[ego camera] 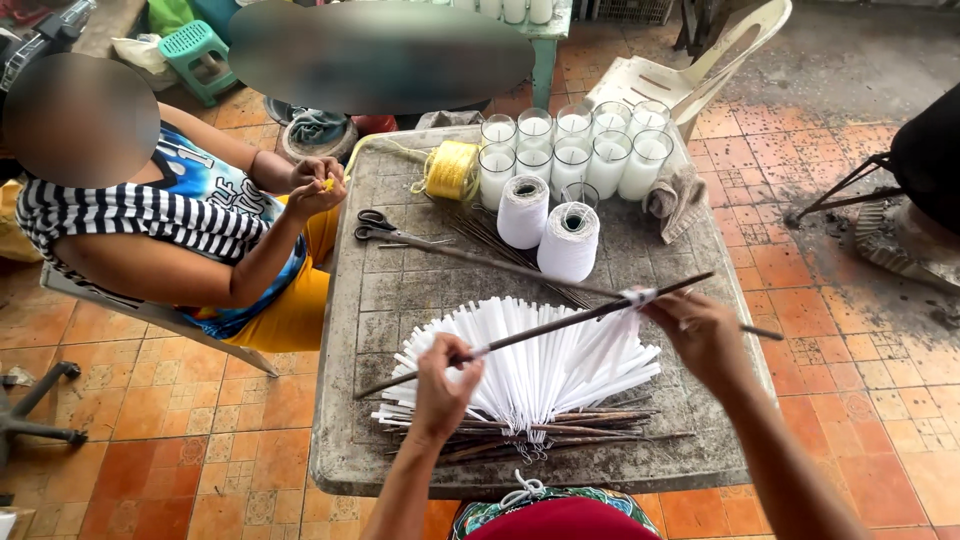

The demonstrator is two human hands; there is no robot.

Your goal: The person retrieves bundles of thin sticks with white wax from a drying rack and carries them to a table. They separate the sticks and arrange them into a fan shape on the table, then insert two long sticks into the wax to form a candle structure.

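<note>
Candles in clear glass jars (575, 150), white and cylindrical, stood clustered at the far edge of the grey concrete table (400, 290), with a yellow twine spool (450, 170) just to their left and a crumpled grey rag (675, 200) at their right. Nearer sat two white thread cones (548, 228), side by side and upright, and black-handled scissors (380, 228) lay to the left of them. A fan of white paper strips (530, 365) was spread over a bundle of dark thin sticks (540, 428) at the near edge.

Above that fan, the person held one long dark stick (545, 330) slantwise, low at the left and high at the right. The left hand (440, 392) was clenched around its lower part, knuckles up. The right hand (700, 335) pinched the upper part, where a small white paper wrap (637, 298) sat against the stick (fingertips were touching it, though the exact grip was hard to make out).

A second person in a striped shirt (130, 215) sat at the table's left side, hands together near a scrap of yellow.
</note>
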